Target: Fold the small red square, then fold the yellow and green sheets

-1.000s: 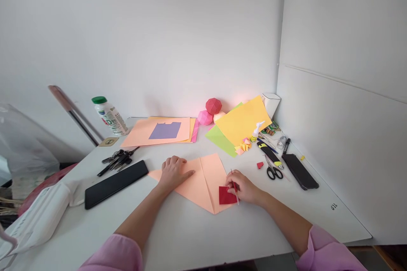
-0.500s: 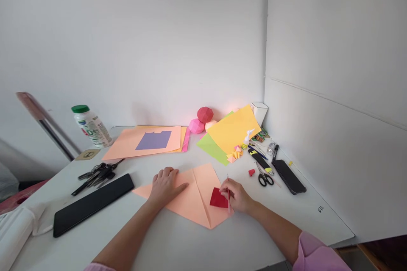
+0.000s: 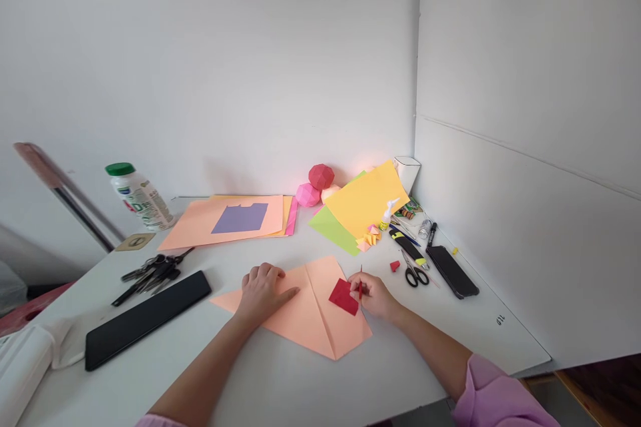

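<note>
A folded peach sheet of paper (image 3: 300,320) with a crease down it lies on the table before me. My left hand (image 3: 263,290) rests flat on its left part, fingers and thumb apart. Over the sheet's right part is a small dark red piece of paper (image 3: 342,297), roughly square. My right hand (image 3: 373,293) pinches this red paper at its right edge. A thin upright red strip or edge (image 3: 360,288) shows at the fingertips; I cannot tell whether it belongs to the same piece.
Scissors (image 3: 416,272), a red scrap (image 3: 395,266), a utility knife (image 3: 406,247) and a phone (image 3: 452,271) lie right. A glue bottle (image 3: 385,220) stands behind. Stacked coloured sheets (image 3: 190,223), keys (image 3: 155,275), a black slab (image 3: 147,320) and a white bottle (image 3: 143,200) are left.
My right hand has turned the red paper and shifted it slightly up, and the thin strip at the fingertips now shows shorter. My left hand keeps its place on the peach sheet.
</note>
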A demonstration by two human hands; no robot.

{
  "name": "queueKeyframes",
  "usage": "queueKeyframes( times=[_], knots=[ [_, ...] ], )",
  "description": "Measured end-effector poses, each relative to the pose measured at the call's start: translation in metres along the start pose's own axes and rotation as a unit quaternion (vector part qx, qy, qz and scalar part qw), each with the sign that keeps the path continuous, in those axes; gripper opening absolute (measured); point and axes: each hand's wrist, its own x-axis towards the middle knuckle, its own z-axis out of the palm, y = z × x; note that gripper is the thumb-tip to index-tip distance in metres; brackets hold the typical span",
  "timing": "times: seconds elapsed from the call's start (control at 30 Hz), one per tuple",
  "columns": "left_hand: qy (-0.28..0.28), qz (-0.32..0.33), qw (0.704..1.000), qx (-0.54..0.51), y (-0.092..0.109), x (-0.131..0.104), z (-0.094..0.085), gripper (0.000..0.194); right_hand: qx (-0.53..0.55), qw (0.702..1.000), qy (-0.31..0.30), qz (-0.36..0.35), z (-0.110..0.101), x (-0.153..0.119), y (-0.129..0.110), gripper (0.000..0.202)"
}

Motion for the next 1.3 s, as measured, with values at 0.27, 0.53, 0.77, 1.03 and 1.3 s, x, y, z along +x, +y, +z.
queueKeyframes(
  times=[0.27,0.53,0.77,1.03,1.3],
  knots=[
    [-0.006,0.01,1.0,-0.006,0.0,0.001,-0.001,0.046,-0.027,0.999,-0.026,-0.028,0.0,-0.002,-0.006,0.006],
    [-0.014,0.01,1.0,-0.013,0.0,0.001,-0.001,0.04,-0.135,0.985,-0.053,-0.096,0.005,-0.008,-0.012,0.018],
    [-0.008,0.007,1.0,-0.016,-0.001,0.0,-0.001,0.036,-0.238,0.964,-0.088,-0.083,0.001,-0.007,-0.011,0.026],
    [-0.001,0.002,1.0,-0.02,0.001,0.0,0.0,0.041,-0.235,0.964,-0.087,-0.093,0.002,-0.006,-0.01,0.021],
    [-0.003,-0.001,1.0,-0.03,0.001,0.0,-0.001,0.041,-0.246,0.959,-0.098,-0.097,0.002,-0.006,-0.009,0.016]
  ],
)
